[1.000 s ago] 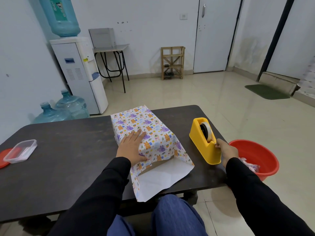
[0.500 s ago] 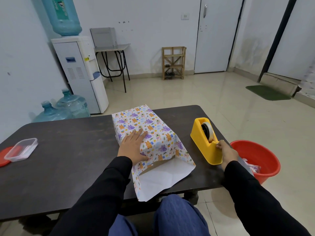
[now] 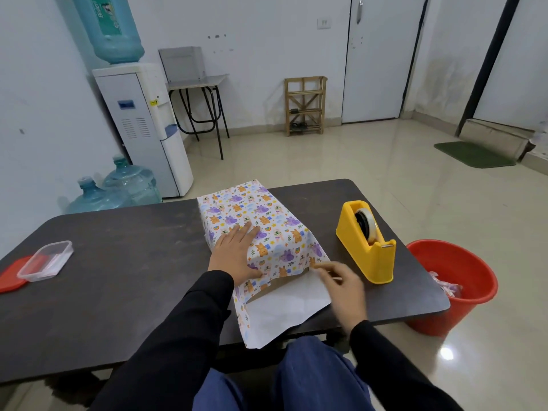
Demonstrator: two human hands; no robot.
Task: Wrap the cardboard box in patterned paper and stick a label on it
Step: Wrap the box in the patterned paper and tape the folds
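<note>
We look into a bright, evenly lit room where shadows fall soft and faint. The glossy floor [image 3: 385,173] reflects pale light and carries a small glare spot at lower right. Our right hand [image 3: 341,281] is motion-blurred, and the wide lens tilts the door [image 3: 376,60].

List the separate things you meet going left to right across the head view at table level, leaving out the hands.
Clear plastic container → box in patterned paper → yellow tape dispenser → red bucket, which stands on the floor beside the table.
</note>
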